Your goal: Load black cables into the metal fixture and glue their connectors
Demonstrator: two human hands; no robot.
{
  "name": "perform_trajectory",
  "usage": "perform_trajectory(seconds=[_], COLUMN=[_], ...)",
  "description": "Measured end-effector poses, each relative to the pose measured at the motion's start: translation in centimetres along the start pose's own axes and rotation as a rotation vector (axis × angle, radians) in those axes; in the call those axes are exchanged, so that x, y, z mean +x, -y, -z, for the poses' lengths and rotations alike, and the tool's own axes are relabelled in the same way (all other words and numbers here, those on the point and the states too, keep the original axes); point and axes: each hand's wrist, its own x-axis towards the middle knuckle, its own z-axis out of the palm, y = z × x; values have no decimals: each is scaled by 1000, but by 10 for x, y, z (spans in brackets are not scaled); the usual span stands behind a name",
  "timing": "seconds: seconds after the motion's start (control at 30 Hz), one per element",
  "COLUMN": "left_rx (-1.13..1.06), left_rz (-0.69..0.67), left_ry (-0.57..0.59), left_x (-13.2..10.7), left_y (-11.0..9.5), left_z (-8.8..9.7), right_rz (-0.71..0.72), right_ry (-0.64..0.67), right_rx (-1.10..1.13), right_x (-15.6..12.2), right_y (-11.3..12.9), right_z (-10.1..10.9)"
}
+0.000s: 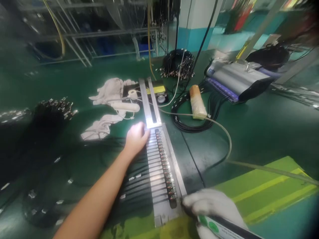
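A long metal fixture rail (152,99) runs across the green bench toward me, with a row of small cable connectors (166,169) seated in its slot. My bare left hand (136,137) rests on the rail's left side near the upper end of the row, its fingers curled and pressed down on the black cables there. My right hand (211,207), in a white glove, is closed around a pen-shaped tool (221,229) with green buttons, its tip at the nearest connectors.
Bundles of black cables with metal ends (53,111) lie at left. White cloth gloves (109,91) and a white handle lie behind the rail. A cable coil (178,64), a tape-wrapped roll (197,101), a grey machine (236,79) and a beige hose (224,131) sit at right.
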Motion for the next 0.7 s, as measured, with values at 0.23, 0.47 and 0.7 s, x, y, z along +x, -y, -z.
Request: perform_trajectory(seconds=[0.23, 0.47, 0.7], left_rx=[-28, 40, -68], left_rz=[107, -21, -117], left_ry=[49, 108, 139], left_x=[5, 5, 82], left_y=[2, -63, -194], left_z=[9, 59, -5], right_rz=[-489, -488, -557], right_ry=[-371, -759, -1068], right_rx=[590, 958, 1172], right_x=[9, 95, 126], right_y=[-19, -54, -85], right_z=[2, 83, 124])
